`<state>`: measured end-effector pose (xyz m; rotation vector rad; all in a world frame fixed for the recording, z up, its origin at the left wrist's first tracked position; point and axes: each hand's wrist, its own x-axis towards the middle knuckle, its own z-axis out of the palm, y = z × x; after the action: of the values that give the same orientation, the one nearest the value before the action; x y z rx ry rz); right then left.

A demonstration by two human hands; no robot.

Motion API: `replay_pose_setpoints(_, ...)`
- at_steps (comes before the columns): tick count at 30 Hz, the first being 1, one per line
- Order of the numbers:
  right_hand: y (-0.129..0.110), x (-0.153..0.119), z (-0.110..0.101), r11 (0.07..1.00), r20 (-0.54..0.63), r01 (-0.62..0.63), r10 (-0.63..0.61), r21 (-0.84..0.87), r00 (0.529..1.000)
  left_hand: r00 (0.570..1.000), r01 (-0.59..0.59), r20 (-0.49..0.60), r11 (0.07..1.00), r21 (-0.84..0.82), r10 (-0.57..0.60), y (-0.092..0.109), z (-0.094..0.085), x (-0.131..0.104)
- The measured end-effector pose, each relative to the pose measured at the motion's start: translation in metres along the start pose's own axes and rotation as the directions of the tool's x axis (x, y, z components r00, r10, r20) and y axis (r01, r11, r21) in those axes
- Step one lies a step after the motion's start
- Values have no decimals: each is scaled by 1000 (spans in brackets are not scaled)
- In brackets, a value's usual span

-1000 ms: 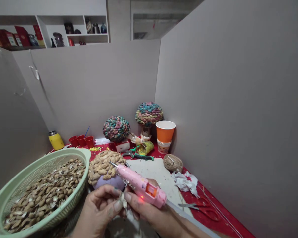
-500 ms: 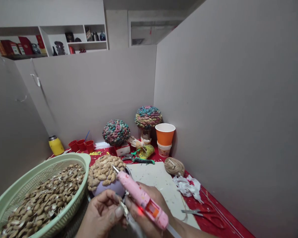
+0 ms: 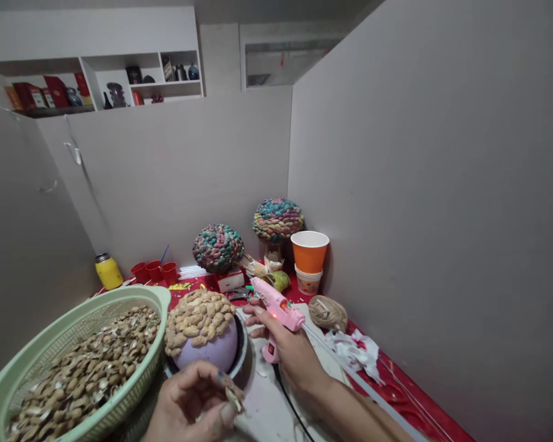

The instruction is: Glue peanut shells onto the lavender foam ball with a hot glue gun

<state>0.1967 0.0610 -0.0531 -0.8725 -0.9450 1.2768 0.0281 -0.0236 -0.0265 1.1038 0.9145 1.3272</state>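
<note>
My left hand (image 3: 193,402) is low in the middle, pinching a peanut shell (image 3: 233,399) between thumb and fingertips. My right hand (image 3: 288,347) holds a pink hot glue gun (image 3: 279,304), its nozzle pointing up and to the left over the board. A red light glows on the gun, a long glue stick (image 3: 345,362) trails from its back, and a black cord hangs from the handle. Just beyond my left hand sits a purple ball (image 3: 207,351), its upper part covered with peanut shells (image 3: 200,316). It rests in a dark round bowl (image 3: 243,350).
A green basket (image 3: 159,301) full of peanut shells stands at left. Behind are two multicoloured shell-covered balls (image 3: 218,247), red cups (image 3: 154,271), a yellow bottle (image 3: 108,271) and an orange paper cup (image 3: 309,253). A twine ball (image 3: 327,313) and crumpled white scraps (image 3: 354,350) lie right.
My right hand has carried the glue gun away from my left hand, up and to the right. My left hand has dropped slightly and still pinches the shell.
</note>
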Motion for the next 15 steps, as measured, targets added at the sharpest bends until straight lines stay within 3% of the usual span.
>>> replay_pose_setpoints(4,-5,6,5,993,20,-26,24,117,1000,972,-122,-199,992,25,125,26,-11,12)
replay_pose_setpoints(7,-6,12,9,980,44,-43,35,193,998,938,-129,-334,988,-81,95,40,-16,21)
replay_pose_setpoints(15,0,21,14,959,134,-118,86,257,987,903,-137,-423,983,-122,73,45,-15,23)
